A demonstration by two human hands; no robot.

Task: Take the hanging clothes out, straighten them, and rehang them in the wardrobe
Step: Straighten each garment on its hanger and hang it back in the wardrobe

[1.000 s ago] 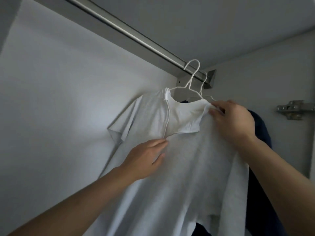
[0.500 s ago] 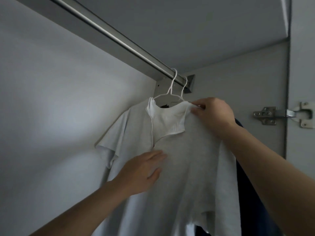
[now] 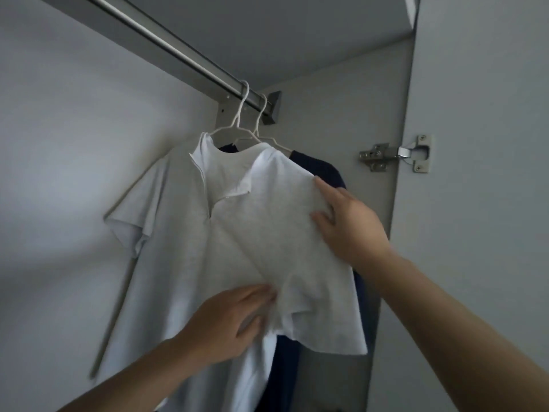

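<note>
- My left hand (image 3: 234,325) lies flat on the front of the pale grey short-sleeved T-shirt (image 3: 208,263), at about 6 o'clock in my view. The fingers are straight and close together, pressing the cloth just beside the bunched sleeve; they grip nothing.
- My right hand (image 3: 350,224) is at about 3 o'clock, on the shirt's right shoulder. The fingers are spread and laid against the fabric, thumb lower, with no pinch that I can see.
- The T-shirt hangs on a thin white wire hanger (image 3: 237,126), whose hook sits over the silver metal wardrobe rail (image 3: 166,46) at about 12 o'clock.
- The shirt's collar is open and folded. Its left sleeve sticks out toward 9 o'clock against the white back wall (image 3: 59,144).
- Its right sleeve drapes forward, down toward 5 o'clock, between my two hands.
- Just behind the shirt hangs a dark navy garment (image 3: 320,171) on a second white wire hanger (image 3: 261,114), next along the rail. Only its shoulder and lower edge show.
- At 3 o'clock a silver metal door hinge (image 3: 395,153) joins the wardrobe's side panel to the white door (image 3: 481,144).
</note>
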